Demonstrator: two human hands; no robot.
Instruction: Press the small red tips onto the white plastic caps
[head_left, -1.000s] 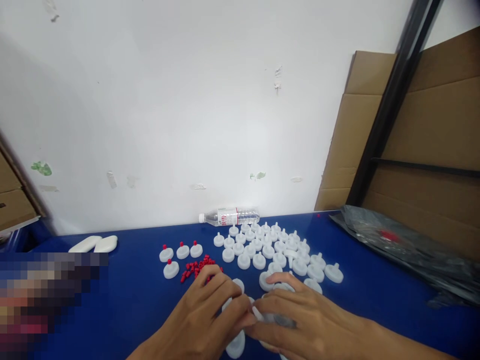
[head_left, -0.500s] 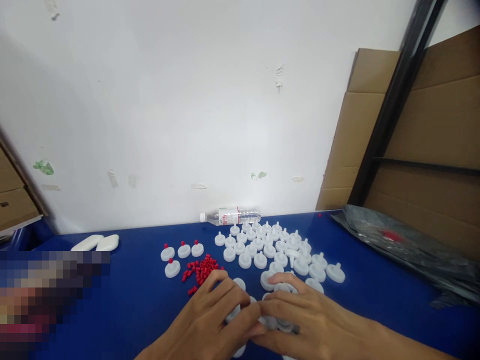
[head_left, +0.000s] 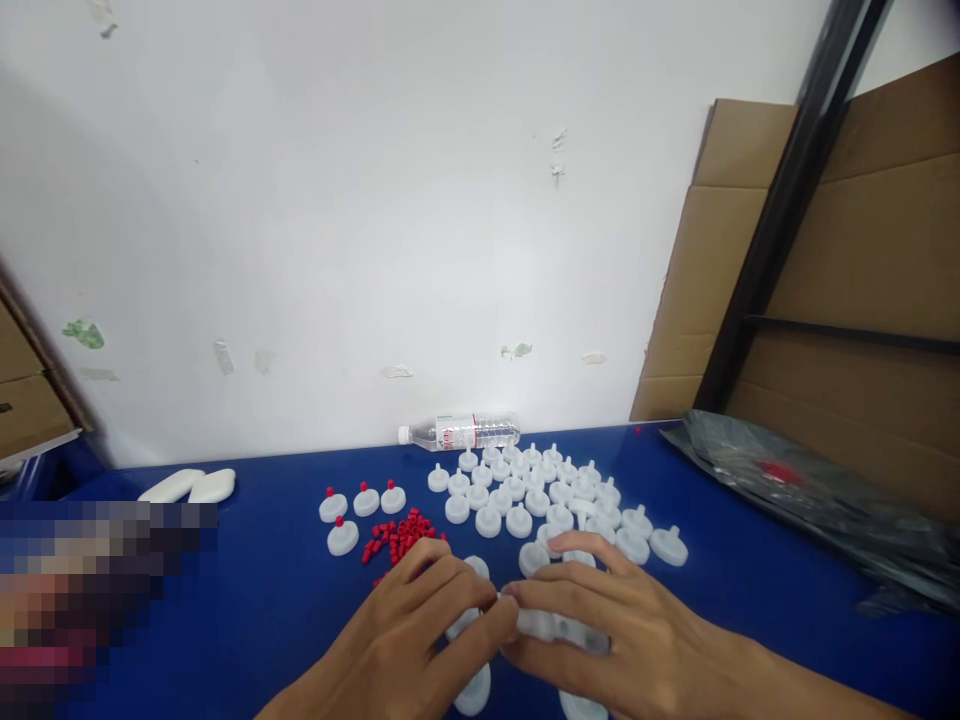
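Note:
White round caps with thin spouts [head_left: 519, 520] stand on the blue table, many of them in a cluster beyond my hands. My right hand [head_left: 622, 625] is closed round one white spouted cap [head_left: 559, 628], turned on its side with its spout pointing left. My left hand [head_left: 427, 625] has its thumb and fingers pinched together at the spout end; what sits between them is hidden. Below my hands, more white caps [head_left: 474, 690] lie partly covered. Small red caps [head_left: 405, 535] form a loose pile just beyond my left hand.
Several white caps topped with red [head_left: 343, 537] stand left of the pile. A clear plastic bottle [head_left: 472, 432] lies along the wall. Two white rounded objects [head_left: 213, 486] rest at the far left. Dark plastic sheeting [head_left: 787, 510] and cardboard [head_left: 712, 260] are on the right.
My right fingers have lifted and spread slightly, and the sideways white cap in them shows more clearly. Both hands stay close together; the left has barely shifted.

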